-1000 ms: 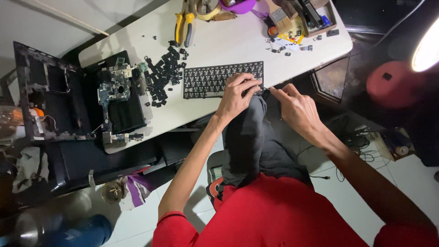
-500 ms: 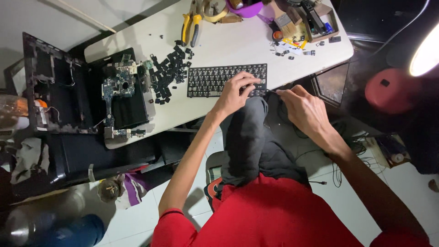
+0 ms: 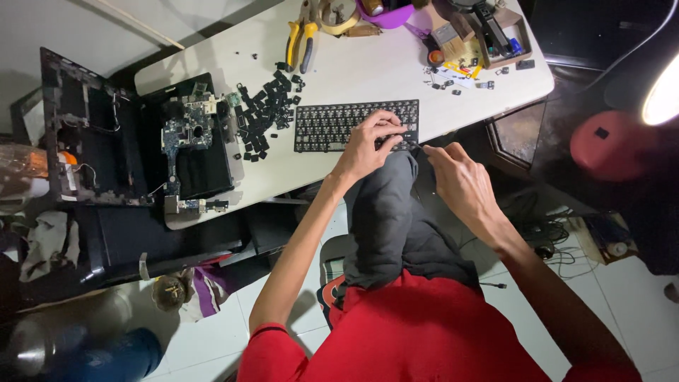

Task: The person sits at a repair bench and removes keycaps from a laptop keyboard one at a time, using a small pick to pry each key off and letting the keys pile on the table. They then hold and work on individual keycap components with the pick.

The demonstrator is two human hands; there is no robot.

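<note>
Keyboard (image 3: 332, 126) under curled left hand (image 3: 368, 145), right hand (image 3: 460, 180) pinched just beside; loose keycaps (image 3: 265, 117), yellow pliers (image 3: 300, 42) nearby.

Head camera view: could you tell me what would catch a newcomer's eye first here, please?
First, the left hand pressing on the black laptop keyboard at the white table's near edge, with the right hand just off its right end. Left of it lie a heap of loose black keycaps and an opened laptop base showing its circuit board.

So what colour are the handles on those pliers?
Yellow, on the pliers at the table's far edge, head view.
</note>
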